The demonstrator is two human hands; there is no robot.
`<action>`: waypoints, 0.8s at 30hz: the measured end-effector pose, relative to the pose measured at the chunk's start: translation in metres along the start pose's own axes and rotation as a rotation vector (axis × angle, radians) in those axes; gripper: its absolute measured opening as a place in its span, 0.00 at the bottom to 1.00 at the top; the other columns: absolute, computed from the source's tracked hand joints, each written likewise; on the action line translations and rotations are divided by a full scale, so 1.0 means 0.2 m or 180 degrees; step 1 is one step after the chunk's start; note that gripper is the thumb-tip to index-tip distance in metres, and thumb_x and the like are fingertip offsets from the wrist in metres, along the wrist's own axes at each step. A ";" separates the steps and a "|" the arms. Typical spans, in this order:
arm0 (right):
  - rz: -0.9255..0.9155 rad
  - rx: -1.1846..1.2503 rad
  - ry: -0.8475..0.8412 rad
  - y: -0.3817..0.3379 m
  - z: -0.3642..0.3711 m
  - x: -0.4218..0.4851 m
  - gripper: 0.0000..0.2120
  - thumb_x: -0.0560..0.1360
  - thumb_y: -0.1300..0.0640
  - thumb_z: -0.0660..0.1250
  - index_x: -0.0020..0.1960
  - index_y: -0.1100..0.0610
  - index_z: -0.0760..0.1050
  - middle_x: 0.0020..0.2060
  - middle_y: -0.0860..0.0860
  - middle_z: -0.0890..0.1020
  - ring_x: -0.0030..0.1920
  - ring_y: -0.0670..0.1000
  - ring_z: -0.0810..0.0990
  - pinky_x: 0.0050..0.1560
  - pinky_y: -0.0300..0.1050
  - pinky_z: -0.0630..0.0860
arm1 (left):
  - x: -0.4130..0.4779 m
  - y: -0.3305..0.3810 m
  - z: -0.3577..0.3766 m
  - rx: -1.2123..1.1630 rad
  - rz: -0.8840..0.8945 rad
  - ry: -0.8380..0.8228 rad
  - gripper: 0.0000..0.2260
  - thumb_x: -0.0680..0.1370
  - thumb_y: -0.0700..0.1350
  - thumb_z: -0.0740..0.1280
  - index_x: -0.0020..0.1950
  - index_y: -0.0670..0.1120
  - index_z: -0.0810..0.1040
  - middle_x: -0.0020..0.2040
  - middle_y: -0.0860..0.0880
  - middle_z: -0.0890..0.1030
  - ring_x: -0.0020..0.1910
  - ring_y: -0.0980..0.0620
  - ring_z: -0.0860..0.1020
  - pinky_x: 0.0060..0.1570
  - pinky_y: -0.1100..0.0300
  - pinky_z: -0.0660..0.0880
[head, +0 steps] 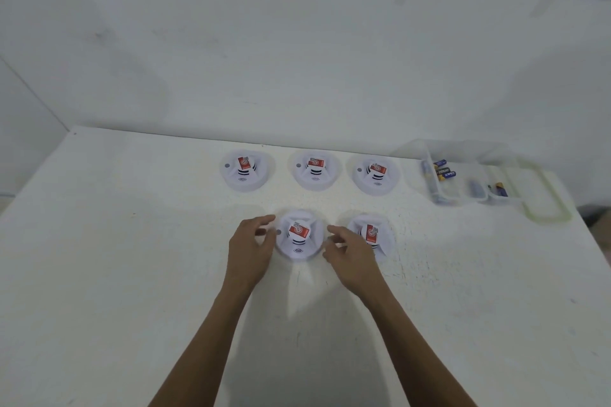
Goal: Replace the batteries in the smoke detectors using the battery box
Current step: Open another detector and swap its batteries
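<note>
Two bare forearms are extending from the lower edge over the white table (132,274). The left hand (253,246) and the right hand (352,249) are facing each other, and one smoke detector (299,235) is sitting between them. Both hands are staying spread, with the fingers loosely bent. The left one is curving along the left rim of this detector, and the right one is pointing at its right rim. Neither hand is closing around it, and I cannot tell if the fingertips are really touching the plastic.

The table is carrying all the things, and a plain white wall (297,43) is standing behind it.

Well to the right of the right hand, and farther from the person, the battery box (476,198) is lying. It is transparent, with a pale handle (545,211) at its right end.

A second detector (378,230) is resting just beside the right hand, which is partly covering it. Beyond both hands, a row of three detectors (314,169) is lying. Every detector is white and round and is showing a red label on top.

Inside the box, a few dark batteries (443,170) are lying in the left compartment, and a single battery (501,188) is lying nearer the handle.
</note>
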State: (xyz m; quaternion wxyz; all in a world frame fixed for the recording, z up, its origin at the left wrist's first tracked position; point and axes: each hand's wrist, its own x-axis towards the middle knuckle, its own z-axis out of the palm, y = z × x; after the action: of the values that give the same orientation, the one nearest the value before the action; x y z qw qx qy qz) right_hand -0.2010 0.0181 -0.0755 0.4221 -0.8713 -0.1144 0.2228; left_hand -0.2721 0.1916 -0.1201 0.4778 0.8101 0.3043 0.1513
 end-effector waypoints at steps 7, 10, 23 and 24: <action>-0.0101 0.0472 0.0562 -0.02 -0.29 0.11 0.10 0.76 0.60 0.63 0.55 0.55 0.79 0.44 0.50 0.84 0.38 0.45 0.84 0.49 0.46 0.81 | 0.05 0.22 0.05 -0.0133 0.0498 0.0221 0.10 0.78 0.40 0.63 0.55 0.50 0.79 0.55 0.52 0.79 0.52 0.54 0.76 0.49 0.60 0.76; -0.0046 0.0512 0.0803 0.01 -0.41 0.22 0.10 0.76 0.60 0.62 0.55 0.56 0.79 0.46 0.52 0.83 0.38 0.48 0.84 0.50 0.48 0.81 | 0.10 0.35 0.14 -0.0174 0.0677 0.0021 0.10 0.78 0.39 0.62 0.55 0.48 0.80 0.54 0.53 0.79 0.52 0.55 0.76 0.48 0.62 0.76; 0.0335 0.0231 0.0708 0.21 -0.54 0.64 0.23 0.76 0.55 0.61 0.70 0.59 0.66 0.63 0.56 0.73 0.59 0.58 0.77 0.61 0.59 0.74 | 0.42 0.70 0.67 0.0572 0.0199 -0.1229 0.19 0.80 0.45 0.59 0.69 0.39 0.68 0.67 0.41 0.72 0.64 0.43 0.72 0.60 0.54 0.69; 0.0323 0.0250 0.0592 0.21 -0.55 0.65 0.22 0.75 0.55 0.60 0.67 0.60 0.69 0.59 0.56 0.75 0.55 0.57 0.77 0.60 0.60 0.75 | 0.43 0.72 0.69 0.0628 0.0160 -0.1202 0.18 0.80 0.45 0.59 0.67 0.37 0.68 0.66 0.41 0.73 0.63 0.42 0.72 0.59 0.53 0.69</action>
State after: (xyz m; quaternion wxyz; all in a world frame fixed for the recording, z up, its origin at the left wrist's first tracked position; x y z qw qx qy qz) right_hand -0.0327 -0.0327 -0.0872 0.4529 -0.8757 -0.0216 0.1664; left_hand -0.0816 0.1005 -0.0680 0.4408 0.8742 0.2025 -0.0218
